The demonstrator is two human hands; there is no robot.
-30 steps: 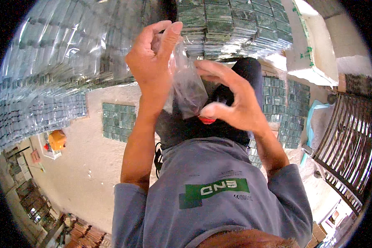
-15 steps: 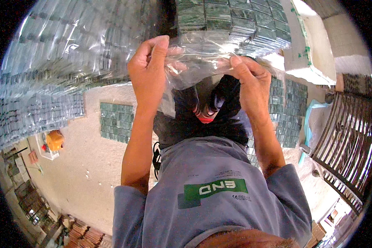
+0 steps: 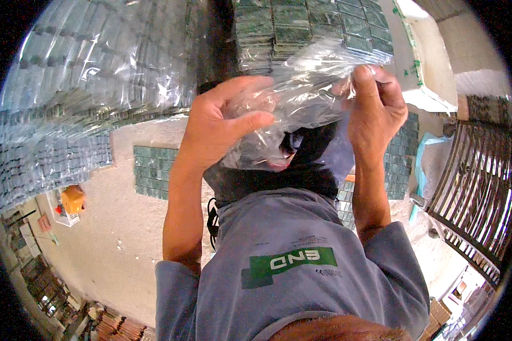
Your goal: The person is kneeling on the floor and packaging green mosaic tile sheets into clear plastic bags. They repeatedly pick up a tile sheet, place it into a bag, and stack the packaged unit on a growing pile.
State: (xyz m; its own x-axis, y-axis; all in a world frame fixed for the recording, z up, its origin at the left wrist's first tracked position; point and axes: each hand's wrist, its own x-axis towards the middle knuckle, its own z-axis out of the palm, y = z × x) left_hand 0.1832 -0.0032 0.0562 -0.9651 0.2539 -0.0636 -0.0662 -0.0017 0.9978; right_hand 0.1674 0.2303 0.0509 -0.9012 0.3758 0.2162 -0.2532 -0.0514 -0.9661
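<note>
A clear plastic bag (image 3: 308,94) is stretched and crumpled between my two hands, in front of a stack of green mosaic tile sheets (image 3: 293,25). My right hand (image 3: 376,108) pinches the bag's edge between thumb and fingers, pulling the film taut. My left hand (image 3: 224,116) has its thumb and fingers spread apart at the bag's other end. Film lies against those fingertips and partly blurs them. Through the lower part of the bag, my dark trousers show.
Large plastic-wrapped stacks of tiles (image 3: 105,62) fill the upper left. A white foam block (image 3: 429,62) stands right of the tile stack. Tile sheets (image 3: 153,170) lie on the floor, near an orange container (image 3: 73,199). A dark slatted rack (image 3: 472,187) is at the right.
My right hand has moved right and slightly up with the bag's edge. My left hand has gone from a pinch to spread fingers, and the bag is pulled out wider.
</note>
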